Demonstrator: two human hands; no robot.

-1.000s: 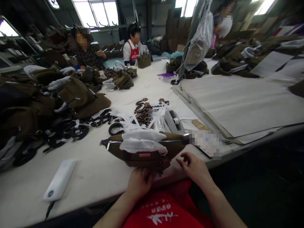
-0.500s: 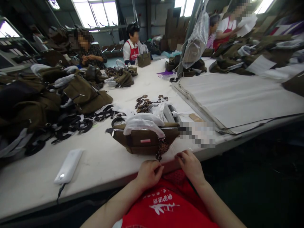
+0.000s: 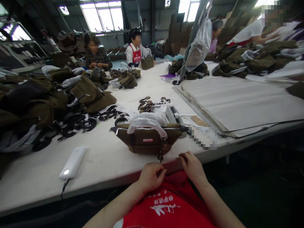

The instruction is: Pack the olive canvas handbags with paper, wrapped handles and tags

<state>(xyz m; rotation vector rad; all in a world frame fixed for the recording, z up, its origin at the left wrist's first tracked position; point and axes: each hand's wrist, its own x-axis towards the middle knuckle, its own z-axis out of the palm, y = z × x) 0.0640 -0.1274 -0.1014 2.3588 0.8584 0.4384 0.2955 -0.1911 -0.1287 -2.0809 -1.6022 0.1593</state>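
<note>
My left hand (image 3: 152, 177) is at the table's front edge, its fingers curled in and thumb close to the forefinger. A short way to the right, my right hand (image 3: 193, 166) rests at the same edge with bent fingertips drawn together. Whatever either hand may hold is too small to make out. Just beyond them stands an olive-brown handbag (image 3: 135, 146), upright, with a zipped top and a pink label. White wrapping covers its handles (image 3: 147, 118). A leopard-patterned charm (image 3: 163, 147) dangles from a handle ring, above and between my hands; neither hand touches the bag.
A white power bank (image 3: 73, 163) with a cable lies left. Olive bags (image 3: 92, 95) and black straps (image 3: 87, 123) pile up at the left. Behind the handbag are patterned straps (image 3: 147, 106) and a grey-white box (image 3: 172, 114). A pole holds a plastic bag (image 3: 198, 47). Co-workers sit beyond.
The view has shifted slightly, so the table's things appear a little further right. My hands keep nearly the same pose. A co-worker at the far right has bent lower over the bags.
</note>
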